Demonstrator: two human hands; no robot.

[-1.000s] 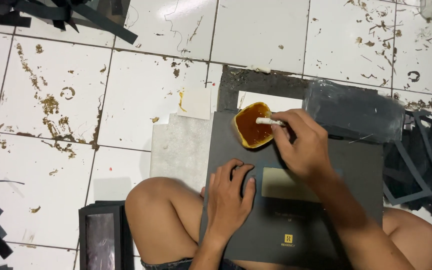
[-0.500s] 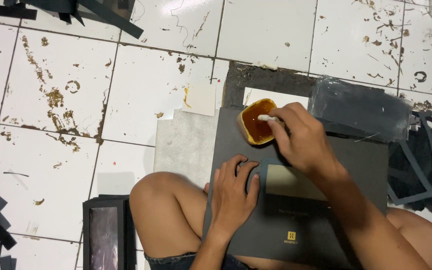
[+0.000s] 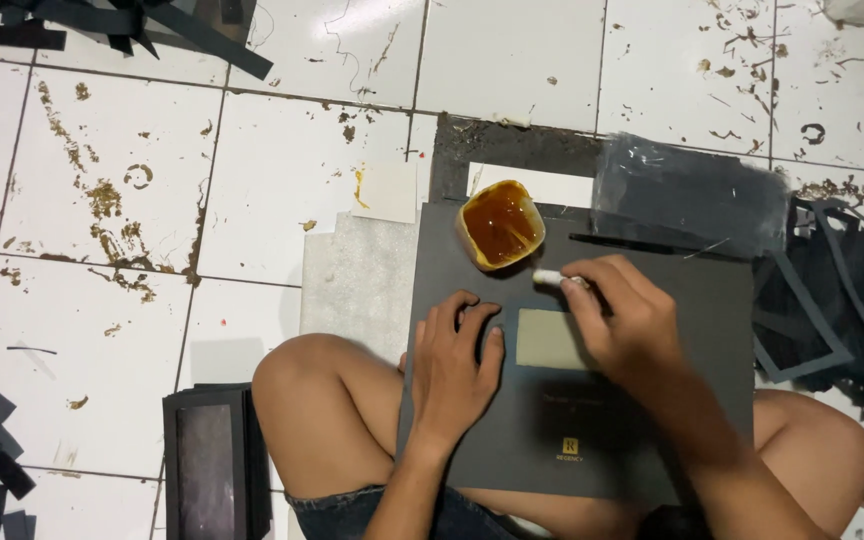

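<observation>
A dark grey card sheet (image 3: 652,420) lies across my knees, with a lighter rectangular patch (image 3: 547,340) near its middle. My left hand (image 3: 452,365) presses flat on the sheet just left of that patch. My right hand (image 3: 627,320) grips a small white-tipped applicator (image 3: 550,278), its tip just above the patch. A small yellow tub of amber glue (image 3: 499,225) sits on the sheet's top edge, a little above and left of the applicator tip.
White floor tiles (image 3: 282,160) carry dried glue stains. Black card strips (image 3: 102,25) lie at the top left, black cut-out frames (image 3: 832,300) at the right. A black box (image 3: 212,465) stands beside my left knee. A grey plastic-wrapped sheet (image 3: 687,195) lies behind the tub.
My right hand has drawn the applicator out of the glue tub and down toward the lighter patch. The left hand stays pressed on the sheet.
</observation>
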